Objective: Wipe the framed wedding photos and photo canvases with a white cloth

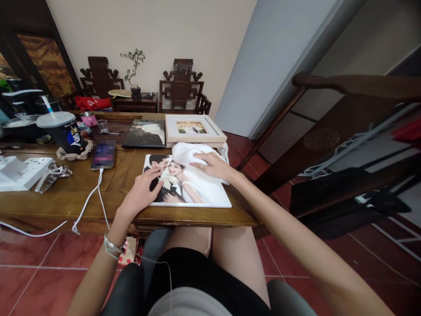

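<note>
A large photo print point(210, 197) lies flat near the front edge of the wooden table point(72, 193). My left hand point(141, 193) rests on its left part, fingers spread flat. My right hand point(213, 166) presses a white cloth point(187, 153) down on the print's upper right part, fingers lying over the cloth.
Behind the print lie a dark photo album point(144, 134) and a framed picture point(194, 128). To the left are a phone point(103, 154) with a white cable, a lidded cup point(64, 131), a power strip point(23, 171). A dark wooden chair point(345, 131) stands at right.
</note>
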